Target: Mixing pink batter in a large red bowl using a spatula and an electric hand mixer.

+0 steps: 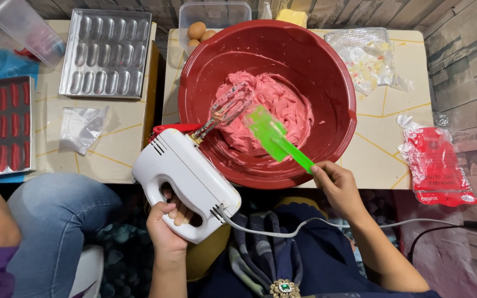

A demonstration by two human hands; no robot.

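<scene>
A big red bowl (327, 72) stands on the low table and holds pink batter (282, 105). My left hand (167, 223) grips the handle of a white electric hand mixer (186, 176); its metal beaters (228, 107) are lifted over the batter, coated in pink. My right hand (338, 185) holds a green spatula (277, 140) by its handle, the blade tilted into the bowl beside the beaters. The mixer's white cord (282, 232) runs across my lap to the right.
An empty metal finger-shaped mould tray (106, 52) sits at the back left, and a filled mould tray (1, 124) at the far left. Eggs in a clear tub (197, 28), plastic bags (368, 55), a red packet (437, 165). Another person's knee in jeans (56, 215) is at left.
</scene>
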